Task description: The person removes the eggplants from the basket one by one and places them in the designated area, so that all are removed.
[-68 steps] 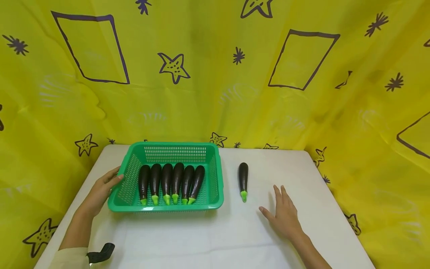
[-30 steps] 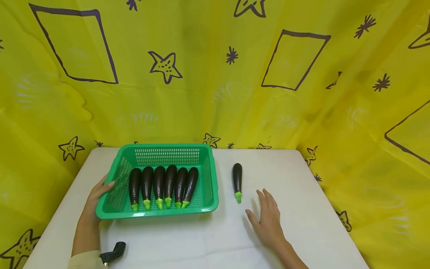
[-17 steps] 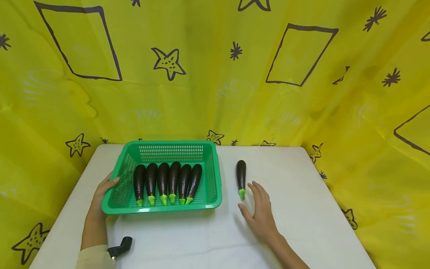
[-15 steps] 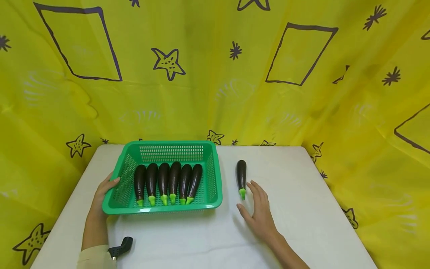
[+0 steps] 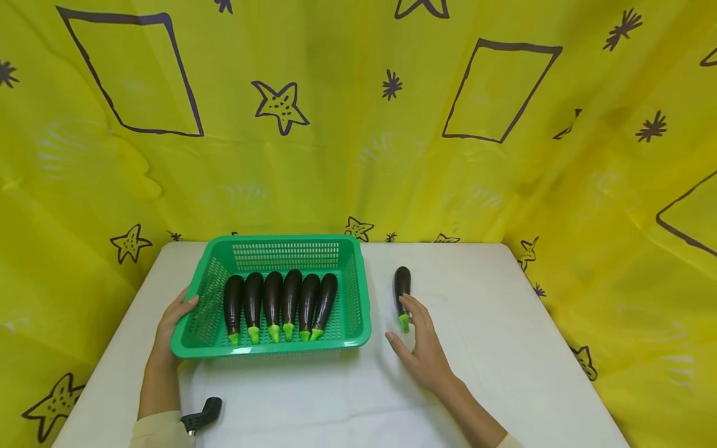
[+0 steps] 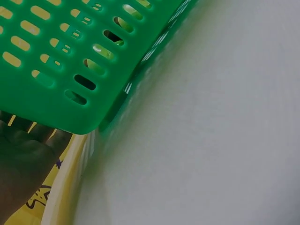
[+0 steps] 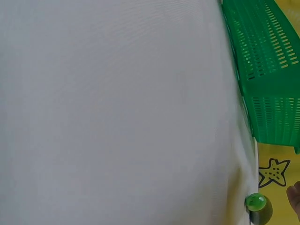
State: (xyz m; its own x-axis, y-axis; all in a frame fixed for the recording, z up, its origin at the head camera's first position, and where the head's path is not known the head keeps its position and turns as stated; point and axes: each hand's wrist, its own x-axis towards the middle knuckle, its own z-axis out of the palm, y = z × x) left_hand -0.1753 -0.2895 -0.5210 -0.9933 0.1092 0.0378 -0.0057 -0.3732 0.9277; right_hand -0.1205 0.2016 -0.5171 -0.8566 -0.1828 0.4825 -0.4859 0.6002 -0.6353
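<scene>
A green plastic basket (image 5: 269,351) with slotted walls stands on the left half of the table. Several dark eggplants (image 5: 272,295) with bright green stems lie side by side in it. My left hand (image 5: 167,330) grips the basket's left side, thumb over the rim and fingers outside; the left wrist view has the fingers (image 6: 21,145) at the basket's lower edge. Right of the basket lies a single eggplant (image 5: 401,281), stem toward me. My right hand (image 5: 421,348) reaches over its stem end, thumb and fingers spread apart. The right wrist view catches only the eggplant's green stem end (image 7: 255,202) and a bit of the hand (image 7: 294,198).
A white cloth covers the table (image 5: 313,404). Yellow curtain (image 5: 336,174) with drawn stars and rectangles hangs behind and along both sides. A black device (image 5: 204,414) sticks out by my left sleeve.
My right hand has moved left and forward from the table's right side to the single eggplant. The left hand stays on the basket; the head view has shifted slightly.
</scene>
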